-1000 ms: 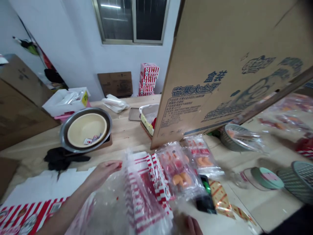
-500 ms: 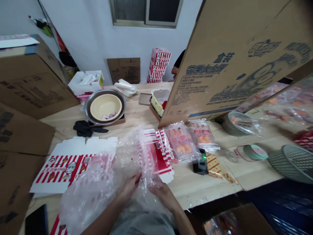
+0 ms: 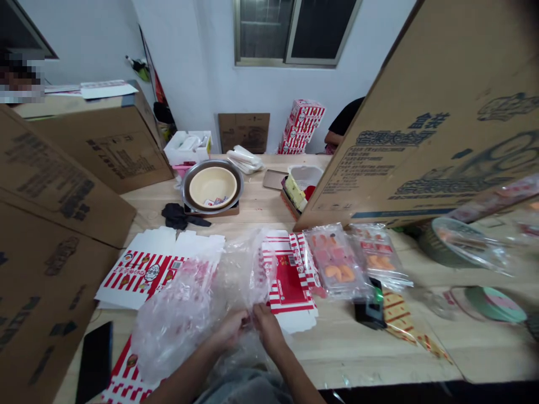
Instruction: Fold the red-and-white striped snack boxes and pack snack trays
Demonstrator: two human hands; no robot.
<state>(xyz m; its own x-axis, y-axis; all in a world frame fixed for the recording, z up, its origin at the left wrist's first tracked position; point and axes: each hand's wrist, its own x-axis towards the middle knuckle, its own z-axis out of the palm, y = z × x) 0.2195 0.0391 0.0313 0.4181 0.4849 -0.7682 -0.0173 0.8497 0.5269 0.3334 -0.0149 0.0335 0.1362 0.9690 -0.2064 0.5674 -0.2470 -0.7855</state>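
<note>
My left hand (image 3: 232, 330) and my right hand (image 3: 266, 330) are close together at the table's front edge, fingers closed in a pinch on a clear plastic bag (image 3: 177, 325). The crumpled bag spreads leftward and up between two flat red-and-white striped cartons. One unfolded carton (image 3: 138, 272) lies to the left, partly under the plastic. The other carton (image 3: 290, 280) is just beyond my right hand. Beside it lie a clear packet (image 3: 336, 264) of orange and pink pieces and a second packet (image 3: 378, 258). My fingertips are partly hidden by one another and by the plastic.
A cream bowl (image 3: 213, 185) sits inside a metal basin (image 3: 239, 193). Black cloth (image 3: 179, 217) lies nearby. Large cardboard boxes (image 3: 122, 146) stand left, and a tall cardboard sheet (image 3: 404, 134) right. A phone (image 3: 95, 359) lies front left. A person's dark sleeve (image 3: 345, 119) shows behind the sheet.
My view has turned left, so the table's things appear further right. My right hand has come in close beside my left, its fingers now pinched at the plastic.
</note>
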